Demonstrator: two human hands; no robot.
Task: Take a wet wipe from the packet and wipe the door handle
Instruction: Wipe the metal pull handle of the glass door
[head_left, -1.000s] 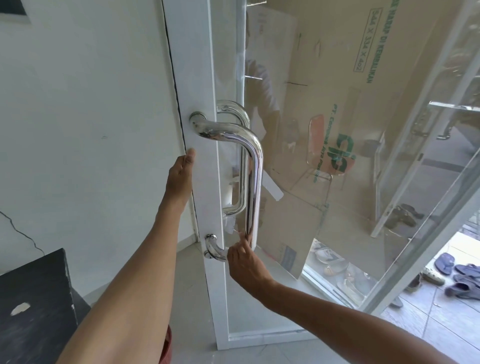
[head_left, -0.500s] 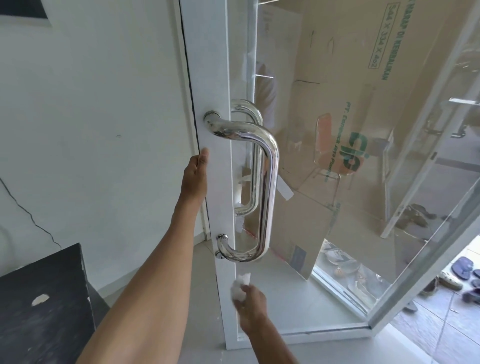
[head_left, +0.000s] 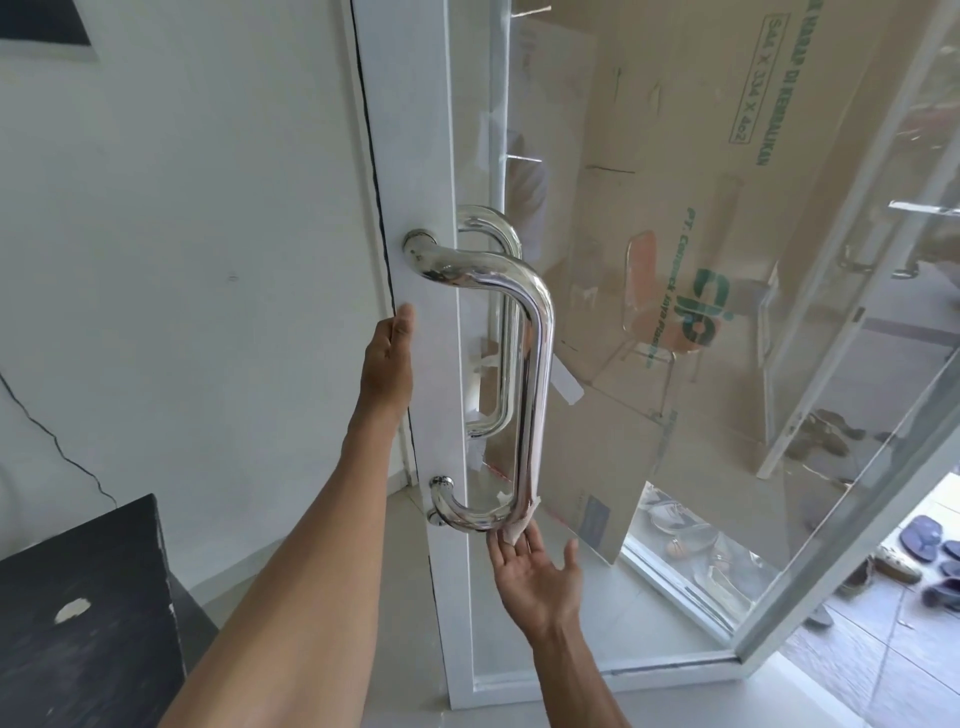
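White wall (head_left: 182, 234) fills the left of the view, and beside it a glass door (head_left: 597, 613) in a white frame stands swung open, with flattened cardboard (head_left: 701, 130) leaning behind the pane. A dark cabinet (head_left: 78, 597) sits low on the left. The left hand (head_left: 388, 364) lies flat against the frame's edge, fingers out straight and gripping nothing, probably to keep the door from swinging under pressure. The chrome door handle (head_left: 537, 364) curves out from the frame. The right hand (head_left: 535, 571) is spread palm-up under the lower bend, its fingertips pressing the wet wipe (head_left: 519, 525) against the metal rather than clutching it, which suits rubbing the underside. No packet is in view, so its contents cannot be told.
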